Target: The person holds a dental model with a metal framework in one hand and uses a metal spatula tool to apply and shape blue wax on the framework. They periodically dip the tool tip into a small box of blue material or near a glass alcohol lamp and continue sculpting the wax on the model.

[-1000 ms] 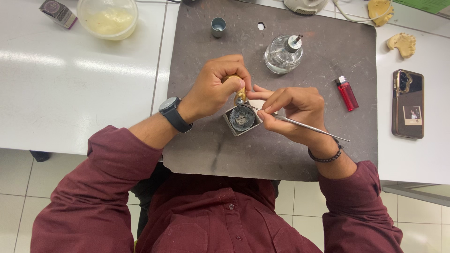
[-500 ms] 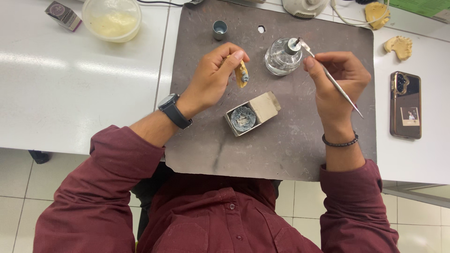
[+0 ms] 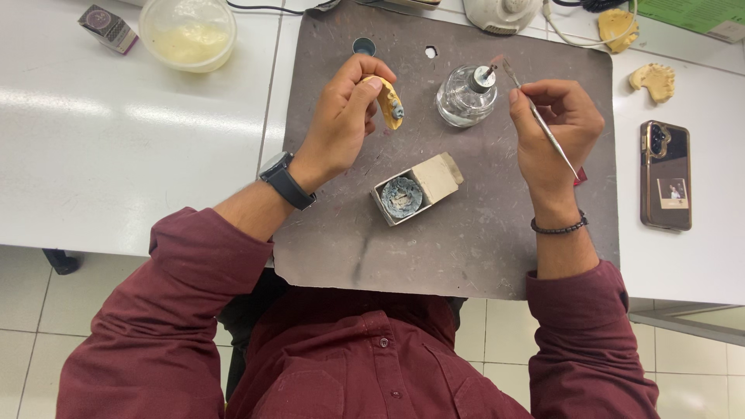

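The left hand (image 3: 341, 124) grips a small yellow cast (image 3: 388, 101) over the far part of the grey mat (image 3: 466, 248). The right hand (image 3: 555, 128) pinches a thin metal tool (image 3: 539, 120) (tip beside the glass burner (image 3: 466, 95)); an open little box (image 3: 415, 188) lies between them, nearer.

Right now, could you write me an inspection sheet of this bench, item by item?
Surface: grey stained mat on a white table.
Job's things: yellow dental cast, thin metal tool, glass spirit lamp, small open box.
Clutter: phone, plastic tub, spare casts.
Grippers: left hand holds the cast; right hand holds the tool, tip near the lamp's wick.
Cables: some along the far edge.
Surroundings: tiled floor.
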A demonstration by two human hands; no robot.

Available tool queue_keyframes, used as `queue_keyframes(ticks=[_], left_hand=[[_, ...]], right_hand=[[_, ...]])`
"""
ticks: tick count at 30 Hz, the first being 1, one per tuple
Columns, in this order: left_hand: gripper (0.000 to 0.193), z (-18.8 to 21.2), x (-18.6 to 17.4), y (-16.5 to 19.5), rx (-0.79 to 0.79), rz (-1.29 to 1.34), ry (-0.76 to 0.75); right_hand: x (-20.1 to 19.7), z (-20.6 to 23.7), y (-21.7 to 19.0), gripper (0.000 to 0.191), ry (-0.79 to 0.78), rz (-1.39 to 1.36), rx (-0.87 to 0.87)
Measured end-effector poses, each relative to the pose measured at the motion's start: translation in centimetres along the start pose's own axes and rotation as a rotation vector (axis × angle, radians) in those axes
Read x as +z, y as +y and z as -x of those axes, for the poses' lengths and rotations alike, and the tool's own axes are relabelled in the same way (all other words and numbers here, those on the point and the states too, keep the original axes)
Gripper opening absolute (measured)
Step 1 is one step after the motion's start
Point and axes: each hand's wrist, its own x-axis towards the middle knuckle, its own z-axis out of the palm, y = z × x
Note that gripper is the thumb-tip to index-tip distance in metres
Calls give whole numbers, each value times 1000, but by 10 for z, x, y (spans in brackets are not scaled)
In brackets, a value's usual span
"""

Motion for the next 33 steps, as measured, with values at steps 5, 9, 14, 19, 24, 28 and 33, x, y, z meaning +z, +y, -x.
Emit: queue_keyframes(ticks=[5, 9, 14, 19, 24, 28, 33], left_hand=[[21, 1, 2, -1, 18, -24, 1], [21, 2, 2, -3, 57, -23, -20], [21, 3, 3, -3, 91, -66, -13], [21, 2, 3, -3, 205, -174, 23], [20, 1, 4, -3, 228, -202, 85], [20, 2, 3, -2, 232, -229, 85], [21, 1, 4, -2, 236, -235, 78]], right_hand=[[0, 2, -1, 10, -17, 4, 8], [0, 2, -1, 11, -11, -13, 34], [0, 2, -4, 12, -23, -9, 36], [-5, -2, -23, 14, -186, -171, 78], [5, 4, -57, 19, -768, -147, -120], [17, 10, -75, 16, -839, -89, -121], [20, 10, -79, 15, -835, -51, -151]])
